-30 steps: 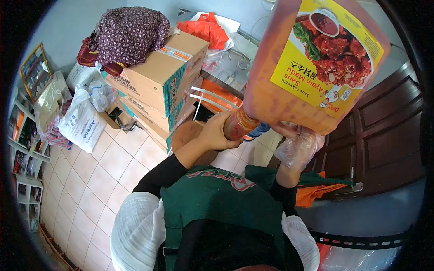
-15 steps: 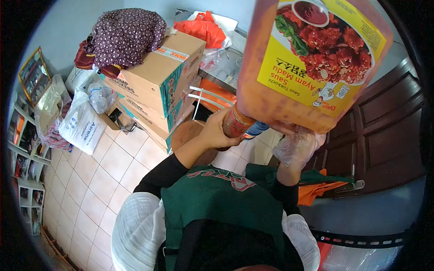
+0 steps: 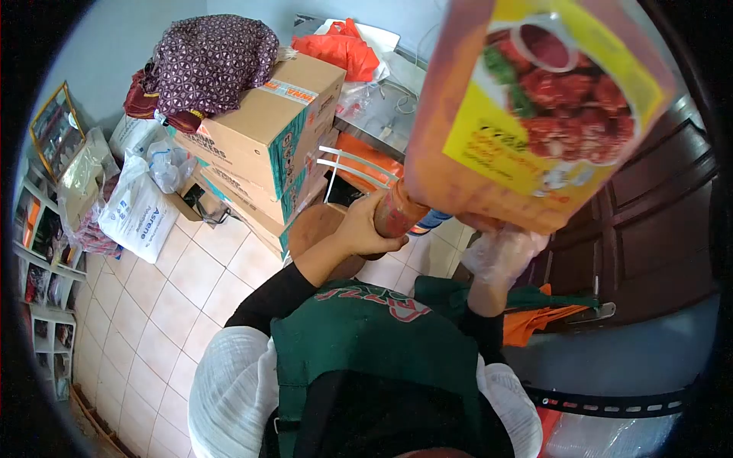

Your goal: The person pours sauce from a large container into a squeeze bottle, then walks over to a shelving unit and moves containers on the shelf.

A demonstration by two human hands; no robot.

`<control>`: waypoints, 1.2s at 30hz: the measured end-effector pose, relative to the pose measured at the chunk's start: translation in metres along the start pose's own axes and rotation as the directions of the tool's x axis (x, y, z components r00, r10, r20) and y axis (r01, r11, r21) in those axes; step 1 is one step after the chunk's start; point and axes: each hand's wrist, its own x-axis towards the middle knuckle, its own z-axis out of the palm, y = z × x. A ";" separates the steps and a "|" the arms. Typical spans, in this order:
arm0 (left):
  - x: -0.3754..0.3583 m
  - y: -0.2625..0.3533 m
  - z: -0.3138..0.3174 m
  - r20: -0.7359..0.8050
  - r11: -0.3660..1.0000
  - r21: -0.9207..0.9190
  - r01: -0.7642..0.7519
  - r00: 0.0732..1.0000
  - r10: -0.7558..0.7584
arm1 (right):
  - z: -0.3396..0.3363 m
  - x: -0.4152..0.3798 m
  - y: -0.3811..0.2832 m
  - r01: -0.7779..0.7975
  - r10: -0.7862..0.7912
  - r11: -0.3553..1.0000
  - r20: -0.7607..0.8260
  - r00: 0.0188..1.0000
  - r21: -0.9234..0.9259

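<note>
Dark panelled door [image 3: 649,214]: beyond and to the right of the fingers of the right hand [image 3: 505,256]. Stacked cartons [image 3: 301,122]: ahead and to the left of the fingers of the left hand [image 3: 365,229]. Worktop [image 3: 382,136]: well ahead of the left fingers, past the cartons. Patterned cloth bundle [image 3: 214,61]: on the top carton, farther left of the same fingers.

Big sauce jug [image 3: 538,114]: held up in the air, directly above the right fingers, slanted, label inverted in view and blurred. Mouth not visible. Looks heavy, with plenty of orange-red sauce inside; likely thick, slow to shift. Wall probably semi-stiff, apt to flex when squeezed, not fragile. Best hold, as judged: one palm under the low end, other hand well up the side.

Small red-brown container [image 3: 401,210]: inside the left grip, tilted, at the jug's lower left corner; contact with jug cannot be told. Probably light, slick if smeared; best clasped round the middle.

Left fingers: wrapped firmly round the container, thumb on the near side. Right fingers: under loose clear plastic, against the jug's underside, mostly hidden; cannot tell whether closed.
</note>
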 end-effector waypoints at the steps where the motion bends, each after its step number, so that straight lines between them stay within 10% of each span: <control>1: 0.000 -0.001 0.000 0.005 1.000 0.004 0.007 1.000 -0.007 | -0.001 -0.001 0.003 0.003 -0.003 1.000 0.007 1.000 -0.010; 36: 0.000 -0.003 -0.013 0.091 0.998 -0.016 0.058 0.994 -0.057 | 0.006 -0.005 0.009 0.096 -0.094 0.995 0.058 0.994 -0.027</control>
